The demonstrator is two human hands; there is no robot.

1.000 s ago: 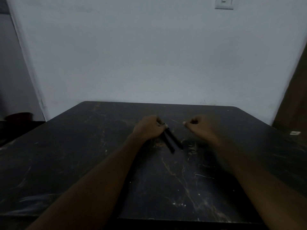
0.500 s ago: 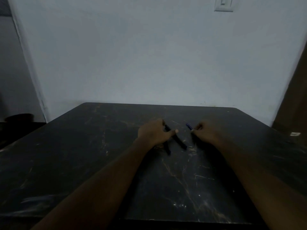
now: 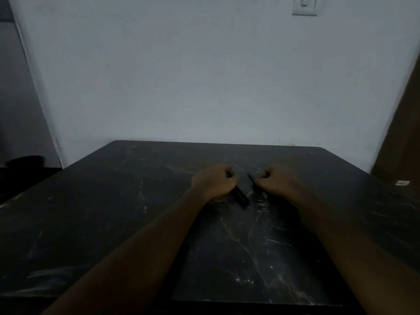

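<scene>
Left hand (image 3: 213, 183): fingers clenched round a black pen (image 3: 242, 197), whose free end slants toward the near right and lies low over the dark marbled tabletop (image 3: 113, 212); too dark to tell if it touches. Right hand (image 3: 276, 183): fingers curled, pinching a blue-tipped pen (image 3: 250, 176), tip pointing far-left into the gap between the hands. Both pens sit mid-tabletop, near each other but apart; light switch (image 3: 304, 5) on the wall behind.
</scene>
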